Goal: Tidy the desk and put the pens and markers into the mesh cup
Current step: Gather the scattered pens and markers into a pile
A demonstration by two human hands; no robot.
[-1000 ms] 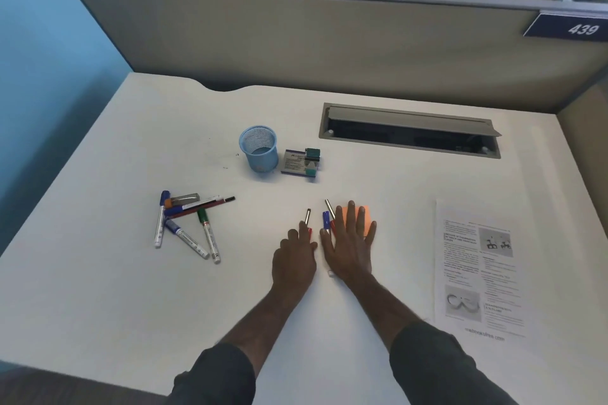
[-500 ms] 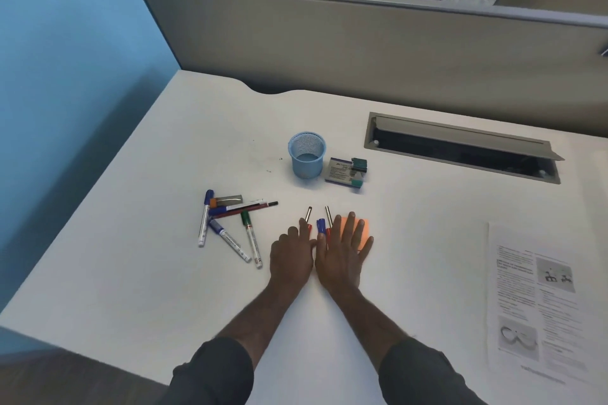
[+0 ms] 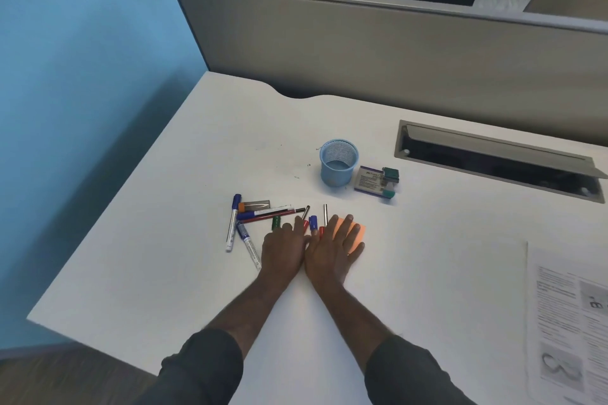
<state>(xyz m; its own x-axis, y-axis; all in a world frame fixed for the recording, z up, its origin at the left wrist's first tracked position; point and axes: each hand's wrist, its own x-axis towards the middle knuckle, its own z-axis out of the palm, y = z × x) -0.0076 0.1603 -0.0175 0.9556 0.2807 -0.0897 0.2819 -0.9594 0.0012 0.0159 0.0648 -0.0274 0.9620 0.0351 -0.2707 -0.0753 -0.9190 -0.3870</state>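
Head view: my left hand [image 3: 285,248] and right hand [image 3: 332,248] lie flat, gripping nothing; next, gather the loose pens [image 3: 314,222] at my fingertips for the light-blue mesh cup [image 3: 339,163] beyond.

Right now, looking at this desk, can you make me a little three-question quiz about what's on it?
1. True or false: the mesh cup already has pens in it.
2. What colour is the sticky note under the right hand?
3. Which lies nearer the marker pile: A) the left hand or B) the printed sheet?

Key: 1. False, it looks empty. 2. Orange. 3. A, the left hand.
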